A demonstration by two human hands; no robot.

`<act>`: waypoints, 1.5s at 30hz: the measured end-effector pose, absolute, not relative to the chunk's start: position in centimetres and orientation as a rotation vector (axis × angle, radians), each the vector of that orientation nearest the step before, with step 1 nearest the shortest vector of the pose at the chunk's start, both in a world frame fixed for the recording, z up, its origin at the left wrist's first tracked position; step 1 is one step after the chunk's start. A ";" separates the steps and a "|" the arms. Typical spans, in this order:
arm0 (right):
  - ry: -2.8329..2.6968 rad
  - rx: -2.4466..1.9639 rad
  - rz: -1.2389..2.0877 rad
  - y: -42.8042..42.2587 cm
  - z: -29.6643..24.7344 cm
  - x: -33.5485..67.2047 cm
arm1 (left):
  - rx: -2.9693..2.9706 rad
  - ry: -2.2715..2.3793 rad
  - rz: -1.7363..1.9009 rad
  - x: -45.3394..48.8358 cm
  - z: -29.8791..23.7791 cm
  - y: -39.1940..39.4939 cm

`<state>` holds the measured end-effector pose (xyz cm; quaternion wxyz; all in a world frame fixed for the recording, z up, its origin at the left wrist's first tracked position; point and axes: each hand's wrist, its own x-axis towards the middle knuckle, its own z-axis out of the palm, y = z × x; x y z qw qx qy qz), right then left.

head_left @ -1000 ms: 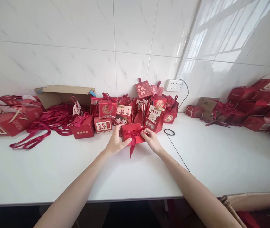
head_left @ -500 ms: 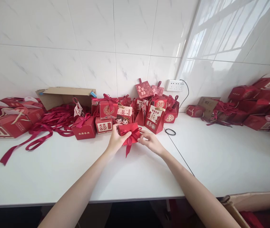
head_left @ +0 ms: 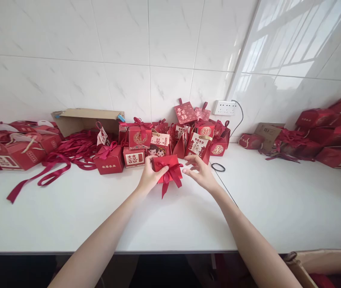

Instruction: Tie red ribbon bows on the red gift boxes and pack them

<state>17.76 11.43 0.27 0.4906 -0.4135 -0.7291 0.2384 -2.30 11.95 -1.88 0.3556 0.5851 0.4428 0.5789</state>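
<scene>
A small red gift box (head_left: 163,162) with a dark red ribbon bow (head_left: 173,176) sits at the middle of the white table. My left hand (head_left: 151,174) grips its left side, the thumb lying on the ribbon near the knot. To the right of the box, my right hand (head_left: 199,172) is held just off the bow, fingers apart and curved, with nothing in them. One ribbon tail hangs down the front of the box. Close behind stand a red box with a pink bow (head_left: 109,160) and a red bag-shaped box (head_left: 199,146) with white print.
Loose red ribbons (head_left: 77,148) spill from an open cardboard box (head_left: 89,114) on the left. Red boxes are piled at far left (head_left: 14,148) and far right (head_left: 335,128). A power strip (head_left: 225,108) and a black cable (head_left: 218,167) lie behind right. A carton (head_left: 329,260) stands below the front edge.
My right hand has let go of the ribbon bow and moved slightly right, its fingers opening. My left hand still holds the box. The view has shifted a little to the left.
</scene>
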 end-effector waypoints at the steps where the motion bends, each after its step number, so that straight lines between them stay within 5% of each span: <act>1: -1.775 -0.926 0.591 11.4 0.1 17.4 | 1.536 1.140 1.488 -2.2 -2.0 11.9; 11: -1.626 -0.957 0.666 11.1 -1.1 15.2 | 2.006 1.363 1.869 -1.7 -2.4 11.7; 45: -1.442 -1.011 0.894 11.3 -1.3 15.7 | 1.592 1.215 1.551 -1.7 -1.8 11.0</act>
